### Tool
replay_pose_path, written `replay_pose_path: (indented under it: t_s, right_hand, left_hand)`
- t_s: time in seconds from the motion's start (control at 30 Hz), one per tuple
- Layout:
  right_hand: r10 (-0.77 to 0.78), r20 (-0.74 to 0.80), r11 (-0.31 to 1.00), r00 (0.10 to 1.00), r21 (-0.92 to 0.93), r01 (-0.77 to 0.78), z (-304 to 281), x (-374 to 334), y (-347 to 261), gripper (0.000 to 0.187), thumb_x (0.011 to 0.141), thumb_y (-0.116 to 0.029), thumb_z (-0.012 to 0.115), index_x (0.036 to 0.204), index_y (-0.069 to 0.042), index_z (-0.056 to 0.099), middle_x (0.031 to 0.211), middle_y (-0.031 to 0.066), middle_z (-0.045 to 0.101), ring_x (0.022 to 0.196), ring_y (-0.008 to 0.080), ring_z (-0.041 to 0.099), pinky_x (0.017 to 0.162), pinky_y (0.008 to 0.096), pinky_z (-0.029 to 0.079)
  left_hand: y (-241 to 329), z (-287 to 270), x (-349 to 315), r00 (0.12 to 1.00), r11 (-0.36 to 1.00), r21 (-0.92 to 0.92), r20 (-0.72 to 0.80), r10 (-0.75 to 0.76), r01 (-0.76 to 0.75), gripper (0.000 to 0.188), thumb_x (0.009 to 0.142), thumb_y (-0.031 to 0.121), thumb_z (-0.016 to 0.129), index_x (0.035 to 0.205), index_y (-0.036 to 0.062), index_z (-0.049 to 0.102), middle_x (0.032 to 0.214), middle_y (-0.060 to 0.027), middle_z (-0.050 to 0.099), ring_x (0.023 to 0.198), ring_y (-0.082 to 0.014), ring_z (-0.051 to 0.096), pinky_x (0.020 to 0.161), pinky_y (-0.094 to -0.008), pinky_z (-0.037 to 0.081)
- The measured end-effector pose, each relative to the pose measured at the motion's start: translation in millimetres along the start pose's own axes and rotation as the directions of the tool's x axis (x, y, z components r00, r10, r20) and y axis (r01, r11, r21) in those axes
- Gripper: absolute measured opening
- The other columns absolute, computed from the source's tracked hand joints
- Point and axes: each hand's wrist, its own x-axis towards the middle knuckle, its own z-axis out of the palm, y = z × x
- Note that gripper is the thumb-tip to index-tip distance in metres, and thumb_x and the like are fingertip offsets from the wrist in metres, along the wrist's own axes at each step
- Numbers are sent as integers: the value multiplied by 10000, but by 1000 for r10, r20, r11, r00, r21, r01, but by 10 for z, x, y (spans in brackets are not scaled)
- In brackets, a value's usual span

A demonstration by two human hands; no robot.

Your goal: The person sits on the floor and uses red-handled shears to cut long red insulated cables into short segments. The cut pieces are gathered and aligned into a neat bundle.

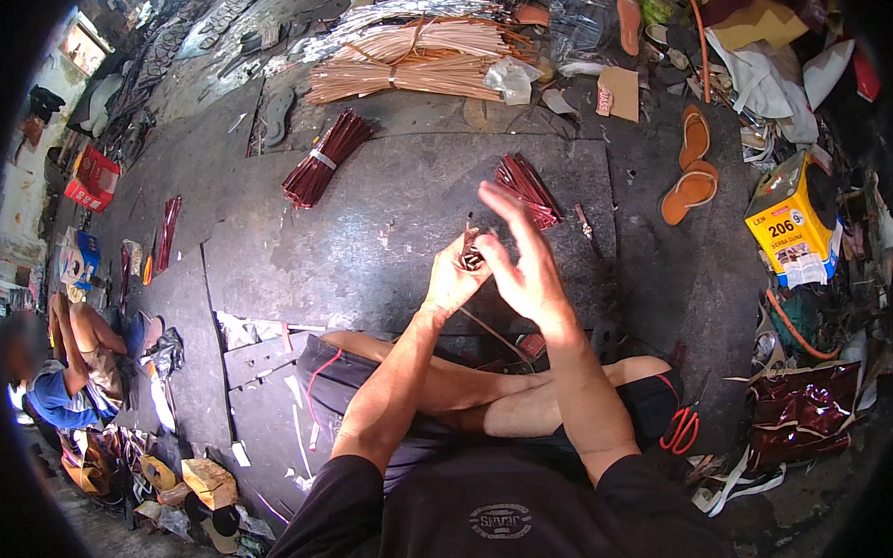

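Note:
My left hand [449, 281] is closed around a small bundle of dark red strips [474, 259], whose cut ends face up. Close beside it, my right hand [529, 267] is open, its fingers stretched out and the thumb near the strip ends. I cannot tell whether the thumb touches them. Just beyond my right hand lies a loose heap of dark red strips [528, 190] on the black work surface [400, 194]. Farther left is a thicker bundle of the same strips [325, 161], bound with a pale band.
Tied pale strips [415, 66] lie at the far side. Orange sandals [689, 192] and a yellow box [793, 220] are at the right. Red-handled scissors [679, 431] rest by my right knee. Another person [68, 369] sits at the left, near a red box [92, 179].

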Motion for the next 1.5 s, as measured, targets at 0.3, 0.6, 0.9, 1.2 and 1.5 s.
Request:
replay_pose_path:
  t_s: [0.3, 0.6, 0.9, 1.2, 1.5]
  right_hand:
    - [-82, 348, 877, 934, -420, 233, 268, -220, 303, 376, 872, -166, 640, 1235, -76, 601, 1278, 109, 595, 1296, 283, 471, 1139, 510, 238]
    - [202, -168, 975, 965, 132, -181, -38, -145, 333, 401, 967, -196, 574, 1314, -12, 495, 1301, 169, 553, 1175, 290, 571, 1000, 400, 449]
    - [-120, 50, 966, 991, -225, 128, 112, -146, -19, 333, 788, -71, 729, 1111, -62, 649, 982, 107, 632, 904, 274, 637, 792, 359, 529]
    - [-84, -160, 972, 984, -231, 46, 282, -197, 165, 114, 872, -44, 635, 980, -34, 670, 911, 115, 656, 808, 272, 667, 690, 360, 542]
    - [102, -102, 961, 990, -246, -124, 102, -190, 311, 135, 911, -110, 619, 1020, -32, 631, 929, 140, 654, 826, 306, 657, 703, 386, 522]
  left_hand:
    - [-523, 7, -29, 894, 651, 623, 210, 396, -434, 320, 821, 256, 609, 1062, 52, 663, 1001, -162, 674, 997, -329, 641, 891, -421, 500]
    - [265, -59, 24, 997, 990, -117, -24, 80, -82, 252, 809, 63, 683, 1052, 45, 618, 899, 9, 648, 814, -64, 573, 730, -231, 485]
    - [14, -133, 46, 993, 988, -93, -18, 120, -122, 284, 769, 46, 687, 1043, 18, 619, 843, -2, 638, 778, -56, 568, 704, -228, 489]
    - [72, -83, 122, 988, 994, 36, -110, 106, -102, 272, 757, 60, 703, 1011, 31, 609, 843, -57, 657, 773, -118, 604, 711, -278, 505]
    - [145, -151, 137, 1000, 986, -163, 14, 27, -24, 246, 808, 22, 697, 1032, 19, 594, 893, -32, 671, 813, -81, 617, 739, -246, 518]
